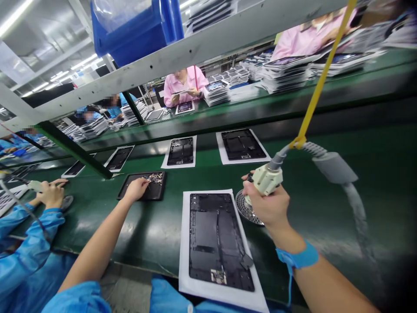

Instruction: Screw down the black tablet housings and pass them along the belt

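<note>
My left hand (136, 190) reaches over a black tray (130, 179), its fingers pinched together at a pile of small metal parts (156, 177). Whatever sits between those fingertips is too small to make out. In my right hand (272, 206) is a pale electric screwdriver (267, 178), gripped around its body, with its lower end hidden. Beneath that hand lies a round perforated metal dish (243, 206), partly covered. Between my hands, a black tablet housing (205, 232) with a cable down its middle rests on a white sheet (185, 261).
A yellow strap (321, 82) and grey cable (355, 208) hang at the right. More tablet housings (180, 151) lie along the green bench (156, 230). A co-worker's hand (52, 193) is at left. A metal beam (130, 65) crosses above, with a blue bin (140, 30).
</note>
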`<state>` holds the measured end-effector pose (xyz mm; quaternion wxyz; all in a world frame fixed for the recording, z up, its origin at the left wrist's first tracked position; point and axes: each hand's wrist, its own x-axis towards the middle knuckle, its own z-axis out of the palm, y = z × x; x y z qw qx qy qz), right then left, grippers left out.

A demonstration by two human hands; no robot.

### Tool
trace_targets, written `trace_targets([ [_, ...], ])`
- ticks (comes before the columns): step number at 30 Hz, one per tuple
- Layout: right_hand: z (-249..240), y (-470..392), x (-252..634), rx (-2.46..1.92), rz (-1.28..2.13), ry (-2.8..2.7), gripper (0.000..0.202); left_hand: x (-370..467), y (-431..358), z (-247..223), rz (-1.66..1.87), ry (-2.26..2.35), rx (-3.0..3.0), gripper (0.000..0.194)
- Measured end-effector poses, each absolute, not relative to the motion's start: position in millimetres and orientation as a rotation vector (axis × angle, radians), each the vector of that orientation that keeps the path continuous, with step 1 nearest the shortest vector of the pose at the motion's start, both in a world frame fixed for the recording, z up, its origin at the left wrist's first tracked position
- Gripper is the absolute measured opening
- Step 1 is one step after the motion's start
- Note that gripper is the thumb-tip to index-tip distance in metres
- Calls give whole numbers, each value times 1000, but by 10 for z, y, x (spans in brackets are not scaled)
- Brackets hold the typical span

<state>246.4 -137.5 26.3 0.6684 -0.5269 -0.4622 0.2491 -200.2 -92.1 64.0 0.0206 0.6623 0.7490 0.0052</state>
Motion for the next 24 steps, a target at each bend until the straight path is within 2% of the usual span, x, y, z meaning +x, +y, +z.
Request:
trace_targets([
  [11, 249, -1375, 2487, -1190, 526, -1080, 34, -1983, -826, 637, -4, 2313, 2019, 17],
  [15, 251, -1369, 2476, -1180, 536, -1063, 33, -1923, -949, 817, 366, 2317, 1980, 21],
  [18, 230, -1364, 2479, -1166, 541, -1063, 32, -1693, -1111, 871, 728, 2073, 1852, 31],
  [22, 211, -1374, 2494, -1162, 533, -1091, 32, -1176, -1345, 687, 811, 1686, 1557, 48],
  [24, 213, -1376, 2497, -1160, 534, -1090, 32, -940, -1428, 522, 793, 1570, 1502, 48],
])
